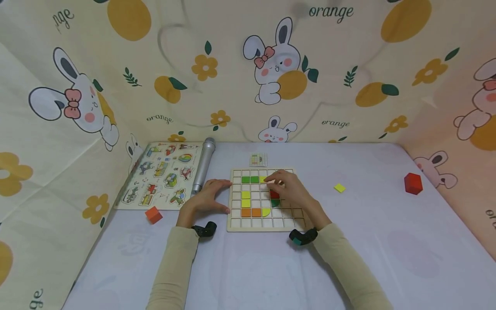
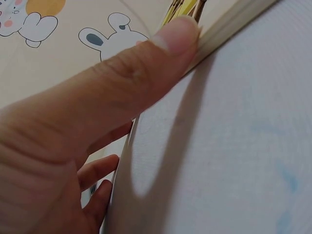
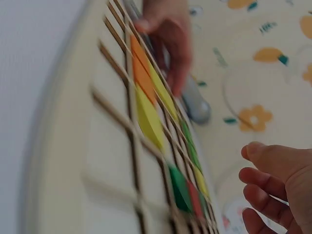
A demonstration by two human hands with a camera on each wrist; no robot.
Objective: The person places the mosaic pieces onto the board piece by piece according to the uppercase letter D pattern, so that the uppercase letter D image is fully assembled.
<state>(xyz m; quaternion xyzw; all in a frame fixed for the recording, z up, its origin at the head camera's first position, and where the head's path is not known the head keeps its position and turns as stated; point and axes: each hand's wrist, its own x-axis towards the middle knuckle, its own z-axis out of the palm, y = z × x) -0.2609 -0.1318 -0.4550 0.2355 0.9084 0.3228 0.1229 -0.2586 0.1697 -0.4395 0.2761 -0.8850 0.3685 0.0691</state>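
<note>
A wooden grid board (image 1: 263, 230) lies flat on the white table. Along its left edge rests my left hand (image 1: 211, 196), thumb and fingers spread, the thumb touching the rim. Over the upper right cells hovers my right hand (image 1: 290, 187), its fingertips beside a yellow tile (image 1: 262, 179); in the right wrist view its loosely bent fingers hold nothing visible. Green tiles (image 1: 249, 179) share that row. Lower down sit yellow tiles (image 1: 246, 199), orange tiles (image 1: 251, 212), a rounded yellow piece (image 1: 265, 212), a red tile (image 1: 274, 194) and a rounded green piece (image 1: 275, 203).
Behind the board lies a small pattern card (image 1: 258, 159). A sticker sheet (image 1: 159, 176) and a silver microphone (image 1: 203, 165) are at the left, near an orange block (image 1: 153, 215). To the right are a loose yellow tile (image 1: 339, 187) and a red block (image 1: 413, 184).
</note>
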